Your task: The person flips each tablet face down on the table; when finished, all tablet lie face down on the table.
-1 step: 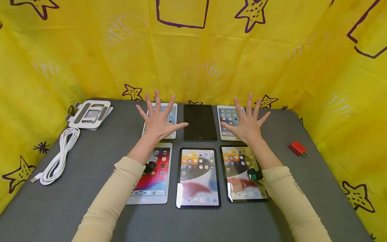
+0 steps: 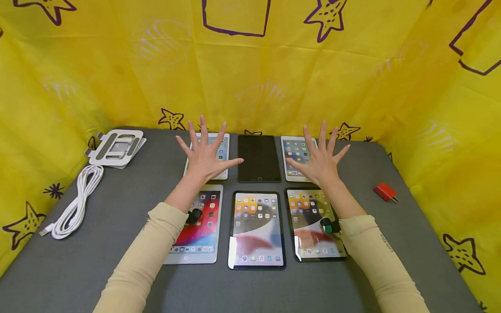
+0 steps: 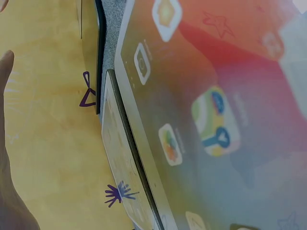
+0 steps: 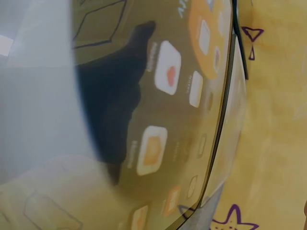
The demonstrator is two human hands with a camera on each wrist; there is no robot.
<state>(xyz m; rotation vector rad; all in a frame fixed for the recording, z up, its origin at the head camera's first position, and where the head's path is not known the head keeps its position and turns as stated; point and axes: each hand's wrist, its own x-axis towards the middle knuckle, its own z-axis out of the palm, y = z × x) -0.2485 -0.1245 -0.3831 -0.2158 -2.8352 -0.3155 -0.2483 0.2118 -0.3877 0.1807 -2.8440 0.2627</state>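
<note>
Two rows of three tablets lie on the grey table. My left hand (image 2: 206,160), fingers spread wide and holding nothing, is over the white back-left tablet (image 2: 223,152). Its thumb tip overlaps the edge of the dark-screened back-middle tablet (image 2: 259,156). Likewise spread and holding nothing, my right hand (image 2: 322,163) is above the white back-right tablet (image 2: 294,152). Under my left wrist lies the white front-left tablet (image 2: 209,226), its lit screen filling much of the left wrist view. Beneath my right wrist is the black-rimmed front-right tablet (image 2: 311,239). Between those two lies the front-middle tablet (image 2: 257,234), lit up.
A white folding stand (image 2: 135,139) sits at the table's back left, with a coiled white cable (image 2: 76,206) in front of it. At the right lies a red plug adapter (image 2: 385,191). A yellow patterned curtain (image 2: 250,65) encloses the back and sides.
</note>
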